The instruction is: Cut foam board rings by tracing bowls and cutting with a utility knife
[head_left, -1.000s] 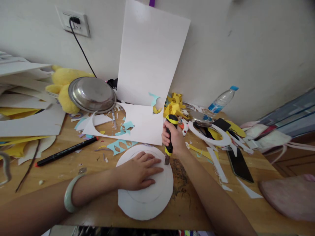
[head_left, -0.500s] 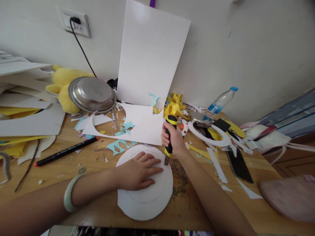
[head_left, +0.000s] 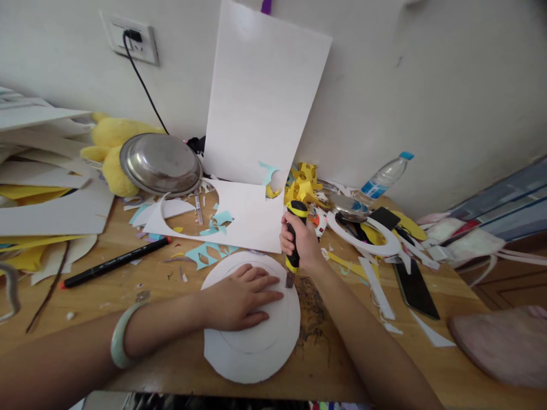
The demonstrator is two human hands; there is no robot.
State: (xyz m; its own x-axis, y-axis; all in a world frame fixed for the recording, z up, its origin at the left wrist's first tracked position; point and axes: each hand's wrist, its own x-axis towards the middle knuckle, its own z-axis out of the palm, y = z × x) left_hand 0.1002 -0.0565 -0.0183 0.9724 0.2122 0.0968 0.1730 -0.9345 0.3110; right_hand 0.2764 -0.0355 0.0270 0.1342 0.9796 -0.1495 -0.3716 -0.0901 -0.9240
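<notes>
A white foam-board disc (head_left: 256,347) with a pencilled inner circle lies on the wooden table near its front edge. My left hand (head_left: 239,299) presses flat on the disc, fingers spread toward the right. My right hand (head_left: 301,239) grips a yellow-and-black utility knife (head_left: 294,233) held upright, its blade tip touching the disc's right side on the drawn circle. A pale green bangle (head_left: 122,339) sits on my left wrist.
A white board sheet with cut-outs (head_left: 260,108) leans on the wall behind. A steel plate (head_left: 160,162), yellow plush toy (head_left: 106,142), black marker (head_left: 115,262), water bottle (head_left: 382,176), white ring (head_left: 363,236), black phone (head_left: 414,287) and paper scraps crowd the table (head_left: 171,364).
</notes>
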